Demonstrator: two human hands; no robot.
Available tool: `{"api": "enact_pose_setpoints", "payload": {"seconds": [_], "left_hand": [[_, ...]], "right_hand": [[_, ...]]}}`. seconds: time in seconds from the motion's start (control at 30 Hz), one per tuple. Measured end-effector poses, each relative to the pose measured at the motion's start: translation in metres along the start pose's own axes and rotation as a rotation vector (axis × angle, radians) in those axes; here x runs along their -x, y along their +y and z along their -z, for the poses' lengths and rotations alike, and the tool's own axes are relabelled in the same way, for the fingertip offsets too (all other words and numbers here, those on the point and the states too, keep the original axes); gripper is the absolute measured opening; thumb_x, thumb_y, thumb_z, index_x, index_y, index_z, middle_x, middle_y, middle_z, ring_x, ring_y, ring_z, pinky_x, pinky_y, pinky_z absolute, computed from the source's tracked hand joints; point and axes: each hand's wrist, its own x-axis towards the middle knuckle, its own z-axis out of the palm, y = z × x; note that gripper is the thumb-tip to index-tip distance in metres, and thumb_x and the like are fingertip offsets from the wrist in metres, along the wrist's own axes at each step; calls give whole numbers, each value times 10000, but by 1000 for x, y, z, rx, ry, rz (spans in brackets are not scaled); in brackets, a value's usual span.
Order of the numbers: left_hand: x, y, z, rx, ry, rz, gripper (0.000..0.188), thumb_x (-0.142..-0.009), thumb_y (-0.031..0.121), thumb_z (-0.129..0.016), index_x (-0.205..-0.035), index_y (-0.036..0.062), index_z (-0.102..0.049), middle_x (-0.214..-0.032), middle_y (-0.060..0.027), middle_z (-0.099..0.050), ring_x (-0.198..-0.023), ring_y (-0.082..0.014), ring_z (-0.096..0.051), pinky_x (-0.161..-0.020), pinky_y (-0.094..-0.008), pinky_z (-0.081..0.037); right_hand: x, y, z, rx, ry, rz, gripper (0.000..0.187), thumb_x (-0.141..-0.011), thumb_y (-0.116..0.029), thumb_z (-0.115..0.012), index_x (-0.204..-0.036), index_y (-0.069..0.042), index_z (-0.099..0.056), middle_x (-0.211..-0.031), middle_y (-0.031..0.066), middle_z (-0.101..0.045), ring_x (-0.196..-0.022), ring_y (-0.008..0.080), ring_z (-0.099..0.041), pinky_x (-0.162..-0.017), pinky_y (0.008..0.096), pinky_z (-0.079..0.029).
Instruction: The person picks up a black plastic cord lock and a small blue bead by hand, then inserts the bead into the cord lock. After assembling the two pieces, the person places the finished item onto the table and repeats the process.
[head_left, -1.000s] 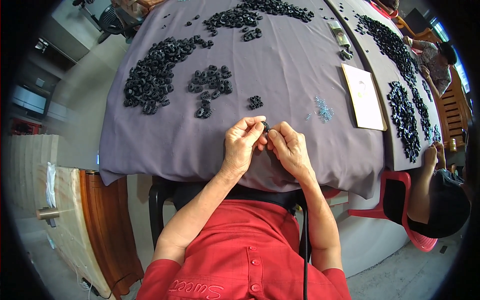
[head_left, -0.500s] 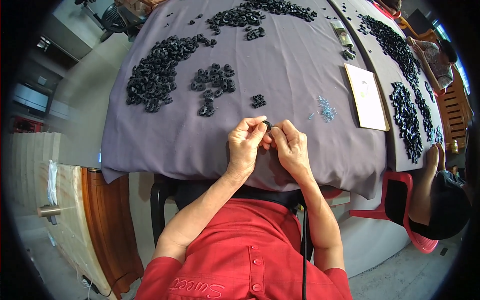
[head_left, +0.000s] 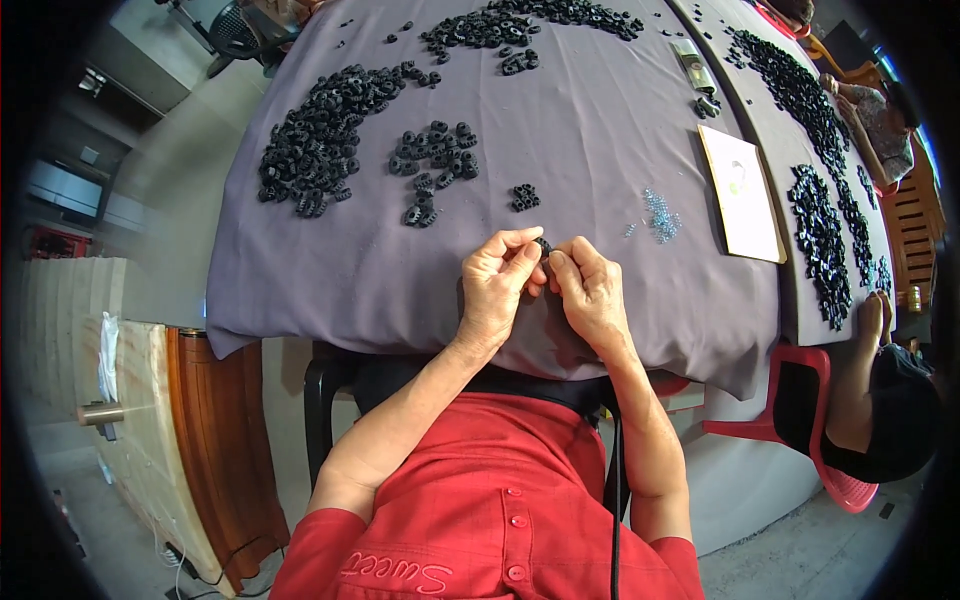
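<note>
Both hands meet at the near edge of the bench [head_left: 300,290], which is draped in a grey-purple cloth. The left hand [head_left: 497,290] and right hand [head_left: 590,295] pinch one small black ring-shaped plastic part [head_left: 543,245] between their fingertips. Further back lie a small cluster of black parts [head_left: 524,196], a mid-sized heap [head_left: 435,165] and a large heap [head_left: 320,140]. A scatter of small clear blue pieces [head_left: 658,213] sits right of the hands, near a cream rectangular card [head_left: 742,195].

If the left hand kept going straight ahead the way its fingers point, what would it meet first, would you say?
The left hand points up and slightly right. Beyond the small black part it pinches, it would probably reach the little cluster of black parts on the grey cloth.
</note>
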Motion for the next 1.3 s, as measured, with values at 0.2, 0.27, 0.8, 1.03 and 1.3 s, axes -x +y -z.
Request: {"api": "enact_pose_setpoints", "payload": {"seconds": [0.2, 0.27, 0.8, 1.03, 1.3], "left_hand": [[5, -3, -4, -123, 33, -141, 165, -887, 47, -587, -1047, 39, -627, -728, -3, -579, -610, -64, -539, -534, -202, -445], [6, -2, -6, -179, 33, -202, 166, -888, 46, -585, -1049, 35, -627, -739, -6, -584, -616, -63, -539, -538, -200, -445], [-3, 18, 1, 116, -94, 76, 315, -861, 23, -585, -1163, 12, -497, -729, 4, -553, -550, -49, -475, -476, -182, -379], [-1, 26, 5, 110, -243, 281, 467, -888, 103, -590, -1292, -45, -410, -779, -16, -580, -546, -29, -455, -446, -159, -347], [-4, 29, 14, 226, -281, 445, 402, -869, 100, -622, -1237, 26, -480, -767, 11, -558, -547, -26, -467, -444, -161, -372]], "right_hand": [[2, -4, -3, 49, 32, 37, 104, -841, -67, -554, -772, 10, -547, -580, 153, -548, -499, 290, -564, -495, 335, -428], [3, -2, -3, 47, 43, 43, 100, -839, -63, -557, -772, 11, -548, -581, 154, -547, -493, 280, -562, -493, 332, -428], [6, 5, 8, -234, -107, -26, 245, -770, -72, -709, -962, 16, -585, -847, 70, -605, -576, 103, -537, -548, 256, -460], [4, 5, 10, -199, -102, 197, 363, -699, -83, -759, -1018, -5, -604, -971, 59, -574, -635, 103, -500, -591, 244, -452], [6, 0, 5, -110, -113, 230, 291, -760, -67, -704, -1013, 2, -577, -892, 31, -582, -621, 64, -486, -609, 221, -450]]}}
